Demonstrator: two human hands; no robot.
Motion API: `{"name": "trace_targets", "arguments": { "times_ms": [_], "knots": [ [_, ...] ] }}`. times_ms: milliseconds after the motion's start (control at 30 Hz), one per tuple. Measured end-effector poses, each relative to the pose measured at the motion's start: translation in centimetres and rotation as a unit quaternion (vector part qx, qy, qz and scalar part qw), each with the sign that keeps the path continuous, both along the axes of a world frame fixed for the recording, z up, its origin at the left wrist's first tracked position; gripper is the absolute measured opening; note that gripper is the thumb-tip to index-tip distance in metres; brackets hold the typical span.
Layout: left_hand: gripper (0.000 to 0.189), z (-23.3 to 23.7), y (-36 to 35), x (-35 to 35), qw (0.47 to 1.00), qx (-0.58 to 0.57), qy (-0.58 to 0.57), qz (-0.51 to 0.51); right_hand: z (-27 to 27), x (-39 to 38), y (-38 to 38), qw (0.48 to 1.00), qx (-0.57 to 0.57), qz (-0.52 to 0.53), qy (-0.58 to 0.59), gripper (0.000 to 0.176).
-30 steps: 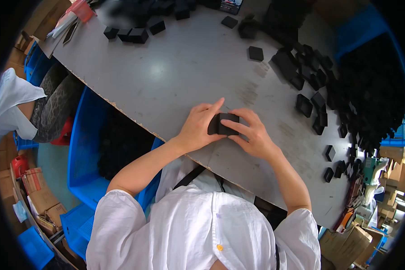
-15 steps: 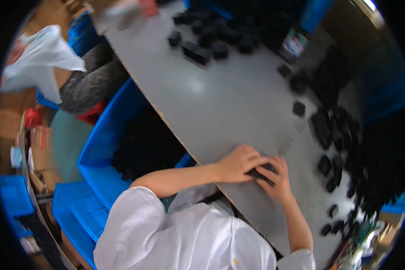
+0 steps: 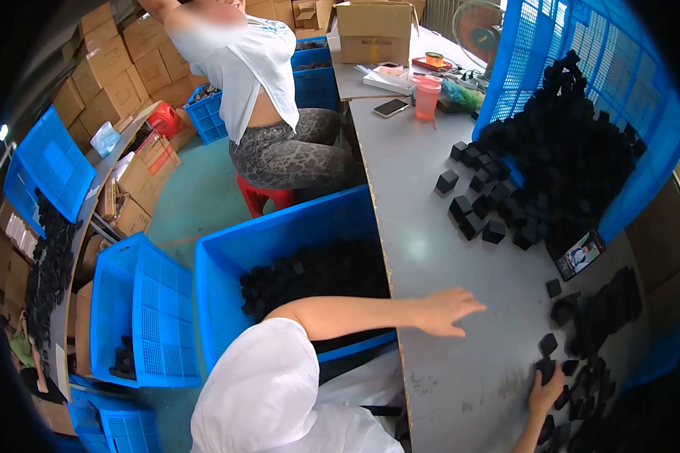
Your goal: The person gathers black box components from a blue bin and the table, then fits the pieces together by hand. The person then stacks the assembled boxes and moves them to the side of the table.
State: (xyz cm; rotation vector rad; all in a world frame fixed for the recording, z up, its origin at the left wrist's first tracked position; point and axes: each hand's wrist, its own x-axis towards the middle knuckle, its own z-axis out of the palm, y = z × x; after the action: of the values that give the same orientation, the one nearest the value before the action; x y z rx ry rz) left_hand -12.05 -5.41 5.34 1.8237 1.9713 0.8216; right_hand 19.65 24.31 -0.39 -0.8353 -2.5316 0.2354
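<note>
My left hand (image 3: 447, 311) hangs over the grey table (image 3: 431, 257) near its left edge, fingers spread and holding nothing. Further right, my right hand (image 3: 547, 389) has its fingers round a black block (image 3: 544, 368) at the side of a scattered row of dark pieces (image 3: 593, 389). Another black block (image 3: 548, 345) lies just beyond its fingertips. Below my left forearm, a blue crate (image 3: 219, 279) holds many black blocks (image 3: 302, 279).
A tipped blue basket (image 3: 517, 75) spills black cubes (image 3: 493, 230) onto the table. A phone (image 3: 581, 255) leans by them; another phone (image 3: 391, 108) lies near a pink cup (image 3: 427, 97). A person (image 3: 268, 83) sits on a red stool (image 3: 258, 198). Cardboard boxes (image 3: 374, 34) stand behind.
My hands were together on a dark piece; now they are apart. The left is open, and the right has moved right to the dark pieces. The view has swung towards the seated person.
</note>
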Motion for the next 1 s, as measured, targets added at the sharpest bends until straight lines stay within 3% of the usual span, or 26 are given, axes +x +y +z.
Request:
{"name": "trace_targets", "arguments": {
  "times_ms": [133,200,233,300,367,467,567,700,833,867,933,1000],
  "knots": [
    [0.076,-3.1,4.6,7.7,0.990,0.120,0.054,-0.046,2.0,-1.5,-9.6,0.996,-0.064,0.065,-0.024,0.064],
    [0.074,-4.4,7.0,11.1,0.968,0.206,0.069,-0.126,1.9,-1.9,-12.8,0.993,-0.068,0.095,0.020,0.066],
    [0.074,-4.7,7.7,11.6,0.967,0.208,0.060,-0.136,1.0,-1.8,-13.1,0.994,-0.043,0.098,0.020,0.065],
    [0.068,-5.9,9.3,12.8,0.981,0.057,0.076,-0.172,2.0,-0.8,-14.7,0.997,-0.039,0.067,0.013,0.062],
    [0.065,-6.3,9.6,13.2,0.975,0.045,0.145,-0.165,2.3,1.5,-14.7,0.997,-0.059,0.046,0.000,0.054],
    [0.070,-7.4,9.5,13.7,0.969,0.110,0.148,-0.164,2.2,3.2,-15.3,0.998,-0.049,0.025,-0.017,0.049],
    [0.085,-6.3,9.0,12.9,0.980,0.104,0.002,-0.168,1.5,2.1,-15.1,0.999,-0.036,0.018,0.031,0.049],
    [0.081,-5.4,9.2,9.9,0.965,0.239,0.047,-0.097,0.2,0.6,-14.1,0.997,0.023,-0.016,0.078,0.046],
    [0.074,-2.2,9.7,-6.0,0.917,0.321,0.142,0.191,0.5,1.1,-13.7,0.998,0.029,-0.056,0.027,0.043],
    [0.079,-2.0,9.9,-10.6,0.888,0.304,0.203,0.280,0.6,0.9,-13.8,0.997,0.040,-0.056,0.021,0.042],
    [0.079,-1.6,8.6,-18.2,0.864,0.225,0.204,0.402,0.9,0.1,-14.1,0.997,0.060,-0.049,0.024,0.041],
    [0.077,-1.1,7.3,-22.5,0.849,0.093,0.136,0.503,1.7,-0.1,-14.1,0.995,-0.029,-0.100,0.004,0.041]
  ]
}}
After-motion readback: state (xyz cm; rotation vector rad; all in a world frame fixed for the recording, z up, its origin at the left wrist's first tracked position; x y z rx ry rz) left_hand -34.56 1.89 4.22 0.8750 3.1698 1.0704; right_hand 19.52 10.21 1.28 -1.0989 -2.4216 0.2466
